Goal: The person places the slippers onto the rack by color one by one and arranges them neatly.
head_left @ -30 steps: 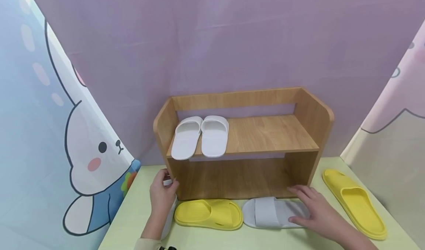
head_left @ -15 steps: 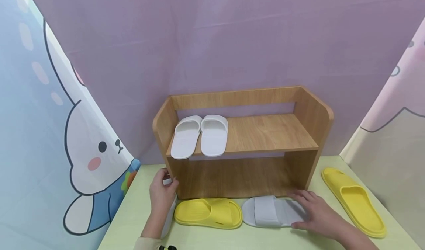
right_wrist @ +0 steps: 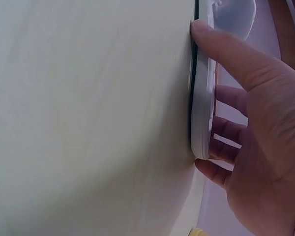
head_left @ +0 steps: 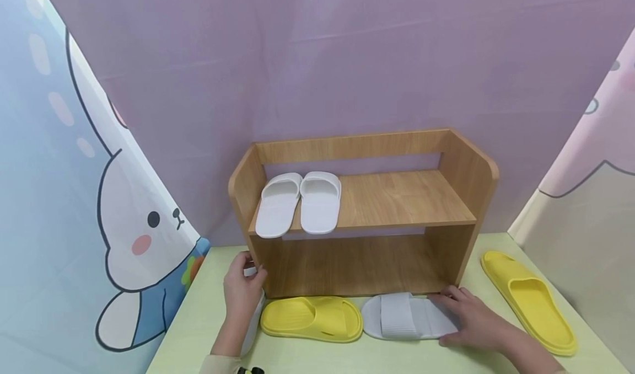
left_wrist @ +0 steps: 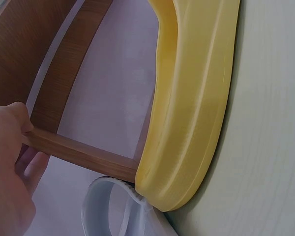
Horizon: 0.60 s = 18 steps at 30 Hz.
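Observation:
My left hand (head_left: 241, 284) grips the front edge of the left side panel of a wooden shoe rack (head_left: 357, 261), thumb inside and fingers outside. The left wrist view shows the same panel pinched low down. At the rack's right front my right hand (head_left: 471, 320) spans the open end of a light grey slipper (head_left: 397, 316) lying on the table. In the right wrist view the thumb (right_wrist: 221, 42) presses one long edge of the sole and the fingertips curl round its other side and end. A yellow slipper (head_left: 312, 320) lies left of the grey one.
Two white slippers (head_left: 319, 203) stand side by side on the upper shelf, at its left. Another yellow slipper (head_left: 531, 302) lies right of the rack. A second grey slipper (head_left: 253, 330) is partly hidden behind my left forearm. Curtains hang behind and at both sides.
My right hand has come down onto the grey slipper's end, its fingers and thumb now at the sole's edges. The left hand keeps its hold on the rack panel.

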Motion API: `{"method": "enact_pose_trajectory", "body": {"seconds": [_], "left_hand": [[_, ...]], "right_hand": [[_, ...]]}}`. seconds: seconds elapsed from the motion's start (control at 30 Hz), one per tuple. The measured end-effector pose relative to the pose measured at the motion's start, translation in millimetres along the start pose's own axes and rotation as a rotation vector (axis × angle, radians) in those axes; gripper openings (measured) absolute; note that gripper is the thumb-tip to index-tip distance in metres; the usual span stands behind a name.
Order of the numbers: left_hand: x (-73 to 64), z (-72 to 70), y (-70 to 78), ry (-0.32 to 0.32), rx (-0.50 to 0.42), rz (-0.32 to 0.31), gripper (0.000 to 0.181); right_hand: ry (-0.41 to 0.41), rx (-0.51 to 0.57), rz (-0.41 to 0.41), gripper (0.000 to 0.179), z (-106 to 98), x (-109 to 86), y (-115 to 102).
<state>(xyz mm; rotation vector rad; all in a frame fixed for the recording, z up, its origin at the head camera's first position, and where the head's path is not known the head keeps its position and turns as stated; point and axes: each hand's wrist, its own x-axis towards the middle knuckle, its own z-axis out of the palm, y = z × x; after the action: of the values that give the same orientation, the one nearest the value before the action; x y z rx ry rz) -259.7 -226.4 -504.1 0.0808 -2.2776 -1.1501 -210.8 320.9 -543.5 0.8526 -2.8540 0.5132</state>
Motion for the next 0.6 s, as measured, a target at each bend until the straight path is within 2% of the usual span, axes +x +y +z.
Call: {"method": "enact_pose_trajectory", "body": {"seconds": [0.33, 0.47, 0.6], "left_hand": [[0.2, -0.1, 0.3, 0.012, -0.007, 0.003, 0.032], [0.4, 0.4, -0.6, 0.007, -0.006, 0.003, 0.032], [0.1, -0.2, 0.3, 0.006, -0.010, 0.000, 0.032]], "right_hand": [[-0.078, 0.068, -0.002, 0.086, -2.1, 2.7, 3.3], [-0.076, 0.072, -0.004, 0.085, -2.6, 3.0, 1.4], [-0.030, 0.074, -0.019, 0.083, -3.4, 1.8, -0.2]]}}
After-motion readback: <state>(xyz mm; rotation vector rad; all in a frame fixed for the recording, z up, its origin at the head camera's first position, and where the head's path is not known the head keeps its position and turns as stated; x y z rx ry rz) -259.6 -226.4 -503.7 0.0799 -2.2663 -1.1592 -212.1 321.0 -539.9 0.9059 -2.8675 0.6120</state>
